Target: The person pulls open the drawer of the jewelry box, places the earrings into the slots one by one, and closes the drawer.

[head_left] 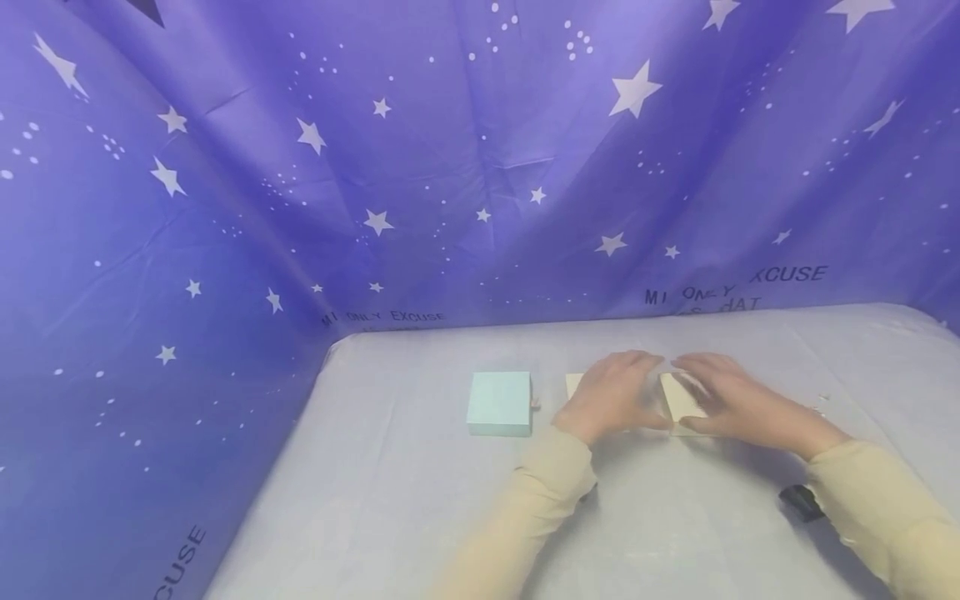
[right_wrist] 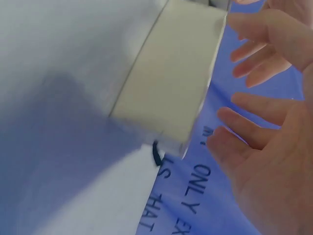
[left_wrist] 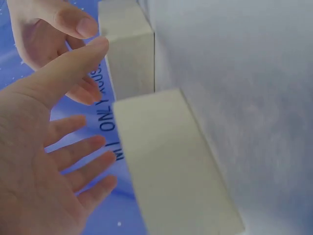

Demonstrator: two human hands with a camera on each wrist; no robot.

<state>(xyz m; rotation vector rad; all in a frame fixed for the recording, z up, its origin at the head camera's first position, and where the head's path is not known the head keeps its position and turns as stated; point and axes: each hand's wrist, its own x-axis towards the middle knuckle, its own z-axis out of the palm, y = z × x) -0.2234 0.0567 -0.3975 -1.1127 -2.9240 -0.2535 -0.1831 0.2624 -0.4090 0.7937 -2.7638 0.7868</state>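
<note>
Two cream boxes stand side by side on the table. The left box (head_left: 573,382) is mostly hidden behind my left hand (head_left: 611,396) in the head view. My right hand (head_left: 731,400) is at the right box (head_left: 681,398), thumb toward its front and fingers toward its back. In the left wrist view the left fingers are spread and relaxed beside the near cream box (left_wrist: 171,166), with a gap between. The right wrist view has loosely bent right fingers apart from a cream box (right_wrist: 168,73), which has a dark loop (right_wrist: 156,153) at its end.
A mint-green box (head_left: 500,404) with a small tab (head_left: 536,404) on its right side sits left of my hands. Small gold-coloured bits (head_left: 821,408) lie beyond the right wrist. A dark object (head_left: 801,502) is beside the right sleeve. A purple star-print curtain (head_left: 480,167) hangs behind the table.
</note>
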